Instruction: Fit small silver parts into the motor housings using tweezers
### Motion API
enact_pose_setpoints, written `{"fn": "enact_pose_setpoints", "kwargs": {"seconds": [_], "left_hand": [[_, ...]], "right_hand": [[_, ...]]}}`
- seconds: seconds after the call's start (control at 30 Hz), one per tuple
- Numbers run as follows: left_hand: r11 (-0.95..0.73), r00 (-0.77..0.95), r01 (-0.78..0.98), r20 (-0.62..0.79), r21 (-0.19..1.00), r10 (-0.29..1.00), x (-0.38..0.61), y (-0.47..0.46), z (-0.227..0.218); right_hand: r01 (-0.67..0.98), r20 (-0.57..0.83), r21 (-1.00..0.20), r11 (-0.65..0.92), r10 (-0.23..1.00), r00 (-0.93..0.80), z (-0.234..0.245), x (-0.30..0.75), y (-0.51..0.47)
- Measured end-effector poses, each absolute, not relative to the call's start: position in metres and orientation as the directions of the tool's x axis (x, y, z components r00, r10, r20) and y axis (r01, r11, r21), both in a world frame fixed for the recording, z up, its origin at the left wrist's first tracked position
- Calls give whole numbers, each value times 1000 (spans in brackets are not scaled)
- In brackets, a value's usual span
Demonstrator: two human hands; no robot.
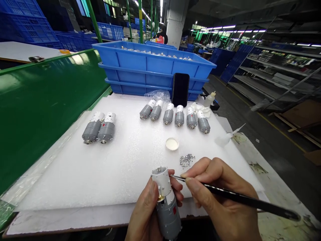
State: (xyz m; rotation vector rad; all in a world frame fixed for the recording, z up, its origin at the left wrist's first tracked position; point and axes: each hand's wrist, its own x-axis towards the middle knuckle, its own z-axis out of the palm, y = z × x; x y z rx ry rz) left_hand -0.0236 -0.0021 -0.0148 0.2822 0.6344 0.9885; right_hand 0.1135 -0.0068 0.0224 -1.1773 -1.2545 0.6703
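Note:
My left hand (142,211) is wrapped round a white-and-grey cylindrical model (169,214), its white end up and tilted slightly left. Small studs dot the white section, and a red mark shows on the grey body. Black tweezers (240,199) are pinched in my right hand (225,197). Their tips meet the right side of the white section near its top; any tiny part between them is too small to make out. Beyond my hands lie a pile of tiny silvery parts (187,160) and a small round dish (172,144) of whitish substance.
Two similar models (106,129) lie at left, and several more (179,116) in a row at the back. Behind them stand a phone (180,89), stacked blue crates (150,68) and a squeeze bottle (209,99). White foam sheet (130,174) covers the table; a green panel (50,103) borders the left.

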Motion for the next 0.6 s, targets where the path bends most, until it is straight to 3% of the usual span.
{"fn": "enact_pose_setpoints", "kwargs": {"seconds": [0.23, 0.6], "left_hand": [[441, 313, -667, -311, 601, 897, -17, -2, -14], [463, 235, -607, -411, 646, 881, -17, -5, -8]], "right_hand": [[146, 349, -937, 318, 872, 344, 5, 103, -14], [173, 341, -939, 298, 874, 347, 4, 99, -13]]}}
